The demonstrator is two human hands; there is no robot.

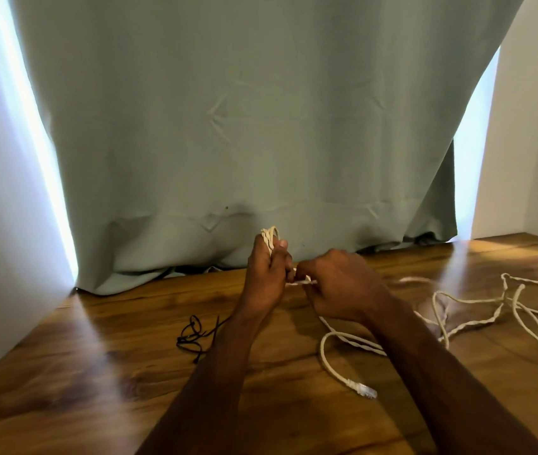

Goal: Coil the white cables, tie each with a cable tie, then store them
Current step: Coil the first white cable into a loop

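Note:
My left hand [266,274] is held upright above the wooden table [97,372] and grips a small bundle of white cable loops [270,236] that stick out above its fingers. Right beside it, my right hand [340,290] pinches a strand of the same white cable [303,282] running between the two hands. The rest of the white cable [477,310] trails loose and twisted across the table to the right. A clear plug [364,389] ends one loop near my right forearm.
A tangle of thin black ties [192,336] lies on the table left of my left forearm. A grey-green curtain [261,126] hangs along the table's far edge. White walls stand to the left and right.

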